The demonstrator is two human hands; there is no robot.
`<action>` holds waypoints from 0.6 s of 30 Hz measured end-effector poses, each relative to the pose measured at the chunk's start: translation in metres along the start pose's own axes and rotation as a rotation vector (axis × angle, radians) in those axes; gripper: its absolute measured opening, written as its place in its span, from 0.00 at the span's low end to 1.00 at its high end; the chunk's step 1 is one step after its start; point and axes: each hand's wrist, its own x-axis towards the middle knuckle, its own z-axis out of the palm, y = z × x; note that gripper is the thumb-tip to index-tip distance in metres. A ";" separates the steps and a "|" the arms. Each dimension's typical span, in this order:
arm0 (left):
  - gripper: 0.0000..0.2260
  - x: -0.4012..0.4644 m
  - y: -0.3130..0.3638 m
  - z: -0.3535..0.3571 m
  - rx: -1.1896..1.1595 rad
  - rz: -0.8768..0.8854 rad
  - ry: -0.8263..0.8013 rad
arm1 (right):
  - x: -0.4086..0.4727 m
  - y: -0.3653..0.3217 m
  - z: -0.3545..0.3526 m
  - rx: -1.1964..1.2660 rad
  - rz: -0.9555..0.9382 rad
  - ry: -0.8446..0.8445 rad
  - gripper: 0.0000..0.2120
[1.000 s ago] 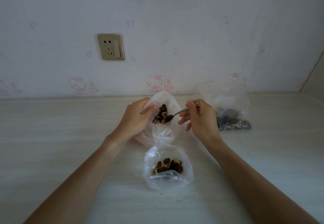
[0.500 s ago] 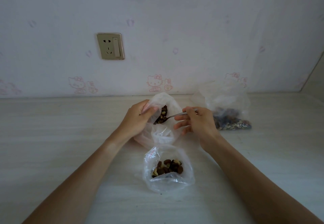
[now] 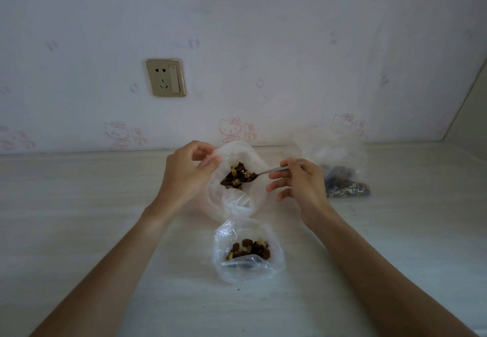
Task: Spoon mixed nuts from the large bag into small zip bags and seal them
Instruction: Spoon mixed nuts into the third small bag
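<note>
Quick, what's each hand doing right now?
Left hand: pinching the rim of the bag, holding it open.
Right hand: gripping the spoon.

Three clear plastic bags sit on the table [image 3: 79, 231]: one bag in the middle [image 3: 237, 202], open and holding nuts, one near bag [image 3: 247, 252] with a small heap of nuts, and one far-right bag [image 3: 340, 168] with darker mixed bits. One spoon [image 3: 266, 172] reaches into the middle bag. Two hands show, the left hand [image 3: 184, 175] and the right hand [image 3: 300, 183]. One socket [image 3: 165, 77] is on the wall. Nuts are too many and too blurred to count.
</note>
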 end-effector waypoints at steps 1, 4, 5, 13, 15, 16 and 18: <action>0.05 -0.003 0.002 -0.004 0.007 0.011 0.004 | -0.001 -0.001 0.000 0.003 -0.009 0.001 0.13; 0.07 -0.017 0.008 -0.015 0.064 0.068 0.016 | -0.006 -0.005 0.000 0.021 -0.025 -0.007 0.13; 0.07 -0.022 0.010 -0.018 0.080 0.090 0.023 | -0.008 -0.007 -0.001 0.030 -0.025 -0.010 0.13; 0.05 -0.072 0.018 -0.042 0.118 0.067 -0.044 | -0.038 -0.030 -0.015 0.092 -0.030 -0.088 0.13; 0.10 -0.085 0.020 -0.041 0.143 0.003 -0.141 | -0.051 -0.034 -0.023 0.088 -0.036 -0.112 0.13; 0.13 -0.092 0.022 -0.041 0.139 -0.032 -0.194 | -0.058 -0.035 -0.027 0.088 -0.037 -0.128 0.14; 0.18 -0.102 0.026 -0.040 0.114 -0.097 -0.287 | -0.071 -0.037 -0.035 0.093 -0.039 -0.161 0.14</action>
